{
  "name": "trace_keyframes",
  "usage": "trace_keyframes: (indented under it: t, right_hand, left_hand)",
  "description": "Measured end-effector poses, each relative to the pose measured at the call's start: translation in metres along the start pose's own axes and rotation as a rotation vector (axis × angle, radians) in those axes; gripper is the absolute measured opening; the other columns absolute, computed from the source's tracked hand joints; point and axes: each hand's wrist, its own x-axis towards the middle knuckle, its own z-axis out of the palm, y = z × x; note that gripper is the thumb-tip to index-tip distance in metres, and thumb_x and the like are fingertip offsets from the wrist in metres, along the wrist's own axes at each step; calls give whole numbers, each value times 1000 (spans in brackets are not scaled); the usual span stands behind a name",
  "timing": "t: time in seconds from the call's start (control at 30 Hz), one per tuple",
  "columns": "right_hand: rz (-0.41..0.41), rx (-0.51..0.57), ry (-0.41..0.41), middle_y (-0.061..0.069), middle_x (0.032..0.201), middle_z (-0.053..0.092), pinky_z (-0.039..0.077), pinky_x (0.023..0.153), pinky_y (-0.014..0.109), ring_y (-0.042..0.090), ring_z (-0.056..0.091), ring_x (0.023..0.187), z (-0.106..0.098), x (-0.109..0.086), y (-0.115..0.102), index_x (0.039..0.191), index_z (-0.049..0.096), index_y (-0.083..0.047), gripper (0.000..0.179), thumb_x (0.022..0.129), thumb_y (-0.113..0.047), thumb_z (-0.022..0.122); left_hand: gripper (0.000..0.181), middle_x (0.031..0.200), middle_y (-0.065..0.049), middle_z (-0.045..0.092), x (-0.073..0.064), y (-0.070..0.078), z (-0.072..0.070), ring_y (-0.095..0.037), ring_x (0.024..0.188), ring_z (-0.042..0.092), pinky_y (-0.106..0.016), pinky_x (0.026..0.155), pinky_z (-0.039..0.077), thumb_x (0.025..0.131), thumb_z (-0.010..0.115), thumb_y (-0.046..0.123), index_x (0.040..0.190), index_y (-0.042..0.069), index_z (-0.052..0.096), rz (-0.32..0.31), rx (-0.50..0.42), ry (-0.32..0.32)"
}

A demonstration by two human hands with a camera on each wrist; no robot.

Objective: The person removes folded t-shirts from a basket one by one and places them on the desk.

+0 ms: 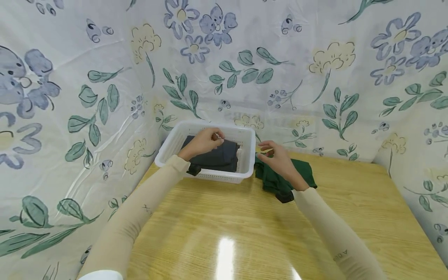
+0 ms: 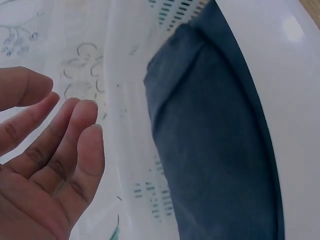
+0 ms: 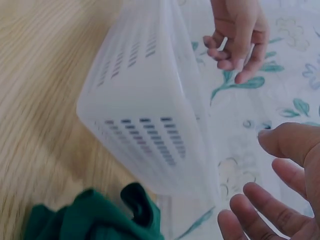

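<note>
A white plastic basket [image 1: 247, 155] with slotted walls stands on the table, and folded dark navy cloth [image 1: 213, 157] lies inside it. Over the basket hovers my left hand [image 1: 206, 140], fingers loosely bent and nothing between them; the left wrist view shows the navy cloth [image 2: 215, 130] beside that hand [image 2: 55, 155]. My right hand [image 1: 278, 157] is just right of the basket, above a crumpled dark green cloth [image 1: 302, 171]. Its fingers are spread and relaxed, holding nothing, as the right wrist view shows with the green cloth [image 3: 95, 220] below.
The wooden table [image 1: 196, 217] extends toward me and to the right of the green cloth. A white floral-printed sheet [image 1: 266, 97] hangs behind the table and along its left and right sides. Light reflects off the tabletop at the front.
</note>
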Motion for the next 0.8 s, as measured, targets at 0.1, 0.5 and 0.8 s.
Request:
trace_keyframes:
  t: [0.1, 0.5, 0.8]
  right_hand:
    - [-14, 6, 2, 17, 131, 64, 57, 78, 46, 30, 66, 100, 7, 3, -4, 139, 60, -9, 45, 100, -26, 72]
    - [-36, 16, -40, 17, 132, 63, 57, 78, 44, 27, 66, 100, 33, 19, -25, 138, 60, -13, 41, 100, -22, 71]
    - [-3, 53, -125, 22, 140, 56, 56, 88, 44, 29, 65, 110, 57, 34, -29, 143, 56, -9, 48, 100, -25, 70]
  left_hand:
    - [21, 111, -26, 67, -3, -7, -5, -43, 95, 67, -45, 71, 55, 107, 58, 18, 123, 7, 65, -17, -1, 16]
    - [27, 115, -27, 68, -16, -31, -26, -43, 98, 67, -49, 77, 57, 106, 58, 16, 126, -1, 64, -115, 40, 64]
    - [32, 126, -25, 64, -22, -50, -40, -41, 108, 64, -49, 81, 57, 106, 58, 17, 132, -3, 60, -200, 42, 74]
